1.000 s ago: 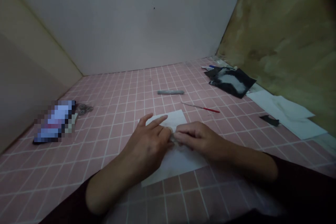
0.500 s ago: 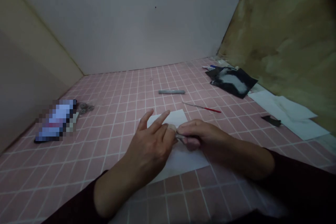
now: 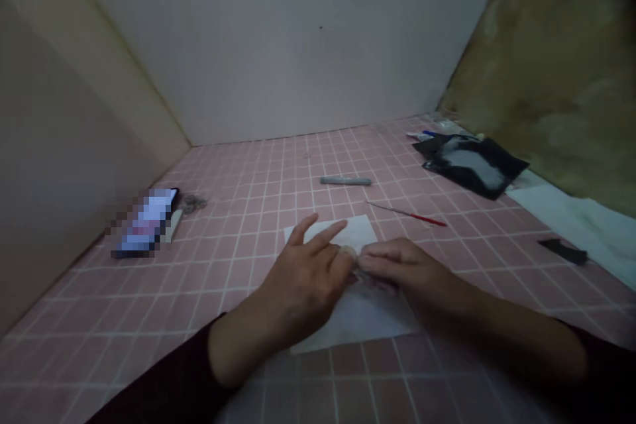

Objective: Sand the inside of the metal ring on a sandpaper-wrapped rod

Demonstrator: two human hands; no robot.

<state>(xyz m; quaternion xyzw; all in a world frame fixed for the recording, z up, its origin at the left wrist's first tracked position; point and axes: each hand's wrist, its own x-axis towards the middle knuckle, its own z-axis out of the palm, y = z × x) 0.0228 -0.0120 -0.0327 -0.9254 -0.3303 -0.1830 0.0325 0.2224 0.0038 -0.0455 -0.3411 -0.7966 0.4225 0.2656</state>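
Over a white paper sheet (image 3: 358, 328), my two hands meet at their fingertips. My left hand (image 3: 308, 278) pinches a small pale, rounded piece (image 3: 349, 252) between thumb and forefinger, and two of its other fingers stretch out forward. My right hand (image 3: 407, 268) is closed, its thumb and fingers pressed against the right side of that piece. Something thin and greyish seems to be in the right fingers, but blur and shadow hide what it is. Beyond the hands lie a thin needle file with a red handle (image 3: 427, 219) and a grey stick (image 3: 345, 180).
A phone (image 3: 146, 222) lies at the left beside a small pale card (image 3: 173, 225) and several grey round bits (image 3: 193, 202). Black sheets with white powder (image 3: 474, 165), white papers (image 3: 586, 212) and a dark scrap (image 3: 563, 251) lie at the right. Walls enclose the pink-tiled surface (image 3: 248, 179).
The whole view has shifted, so the table things appear farther right. Both hands stay together over the paper, with the right fingers slightly moved against the pale piece.
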